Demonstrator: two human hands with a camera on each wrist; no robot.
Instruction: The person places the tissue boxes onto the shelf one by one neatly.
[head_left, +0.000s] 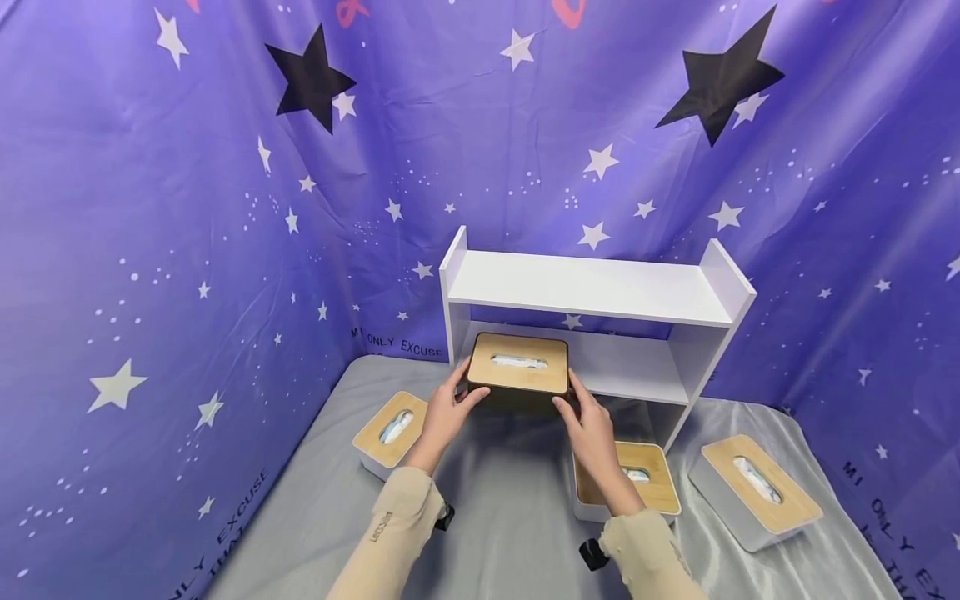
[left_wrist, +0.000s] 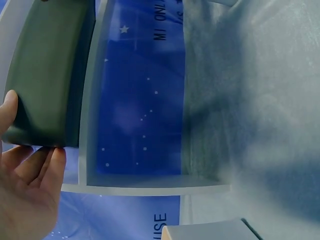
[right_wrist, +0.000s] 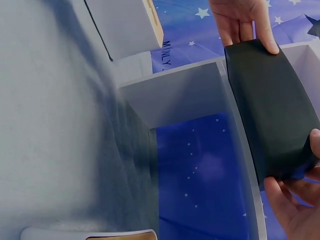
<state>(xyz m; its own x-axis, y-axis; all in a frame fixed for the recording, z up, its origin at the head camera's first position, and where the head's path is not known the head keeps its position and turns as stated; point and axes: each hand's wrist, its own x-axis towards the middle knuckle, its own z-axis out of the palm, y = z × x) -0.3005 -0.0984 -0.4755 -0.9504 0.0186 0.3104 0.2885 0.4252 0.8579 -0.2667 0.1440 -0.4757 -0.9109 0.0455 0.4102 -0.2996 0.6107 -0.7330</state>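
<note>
A dark tissue box with a wooden lid (head_left: 517,367) hangs in the air in front of the white shelf unit (head_left: 592,292), level with its lower shelf. My left hand (head_left: 448,408) grips the box's left end and my right hand (head_left: 588,421) grips its right end. In the left wrist view the dark box side (left_wrist: 45,75) lies against my left fingertips (left_wrist: 57,155). The right wrist view shows the box's dark underside (right_wrist: 270,110) between my right hand (right_wrist: 295,200) and my left hand (right_wrist: 242,20).
Three white tissue boxes with wooden lids lie on the grey cloth: one at the left (head_left: 390,433), one under my right wrist (head_left: 645,483), one at the right (head_left: 753,492). Purple star-printed fabric (head_left: 187,208) walls the space on all sides.
</note>
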